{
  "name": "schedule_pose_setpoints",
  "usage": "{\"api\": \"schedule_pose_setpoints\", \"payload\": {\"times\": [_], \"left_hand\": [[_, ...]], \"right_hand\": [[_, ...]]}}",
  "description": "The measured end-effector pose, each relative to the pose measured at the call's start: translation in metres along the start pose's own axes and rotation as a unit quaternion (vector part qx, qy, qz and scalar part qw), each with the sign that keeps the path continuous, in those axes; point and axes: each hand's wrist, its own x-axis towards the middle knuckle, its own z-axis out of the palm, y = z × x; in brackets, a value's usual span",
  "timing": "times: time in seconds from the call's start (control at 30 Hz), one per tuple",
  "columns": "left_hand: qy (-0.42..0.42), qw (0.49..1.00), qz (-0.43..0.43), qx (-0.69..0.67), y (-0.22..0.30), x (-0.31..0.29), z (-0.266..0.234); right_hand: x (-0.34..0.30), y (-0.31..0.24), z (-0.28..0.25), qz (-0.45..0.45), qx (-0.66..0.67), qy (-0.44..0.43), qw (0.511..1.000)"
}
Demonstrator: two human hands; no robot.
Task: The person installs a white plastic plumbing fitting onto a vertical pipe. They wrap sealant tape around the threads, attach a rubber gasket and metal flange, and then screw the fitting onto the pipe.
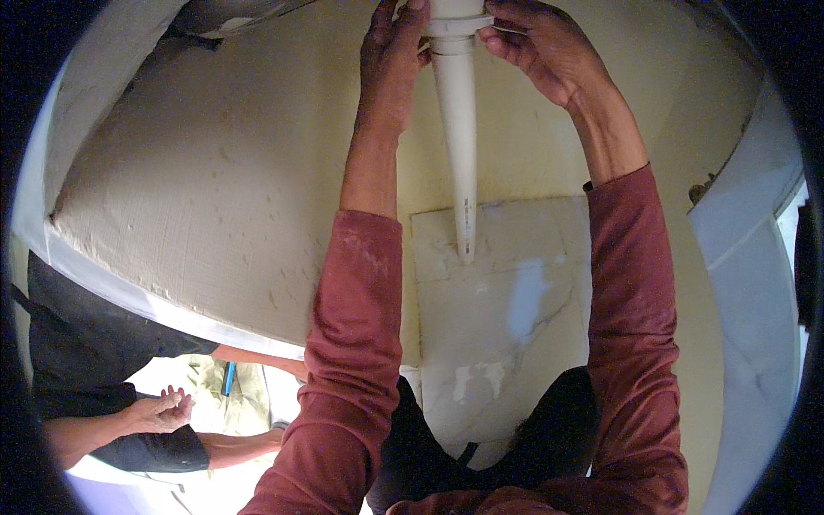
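Both hands were raised to the collar [459,24] at the top of one white pipe [459,146], which ran down the cream wall [215,189] to the marbled floor tiles [506,326]. The left hand [390,60] lay along the collar's left side with fingers pressed together; the right hand [541,47] curled its fingers against the right side. Nothing stood between hands and pipe. At lower left, a second person's two hands [163,410] were clasped, near one blue tool [229,378].
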Motion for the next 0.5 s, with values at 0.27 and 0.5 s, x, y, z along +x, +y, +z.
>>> {"api": "schedule_pose_setpoints", "payload": {"times": [0.27, 0.5], "left_hand": [[-0.023, 0.978, 0.007, 0.207, -0.034, 0.001, -0.021], [-0.021, 0.993, 0.034, 0.114, 0.013, 0.009, -0.001]], "right_hand": [[0.007, 0.004, -0.003, -0.023, -0.096, 0.034, 0.995], [0.004, 0.003, -0.004, -0.074, -0.172, 0.013, 0.982]]}}
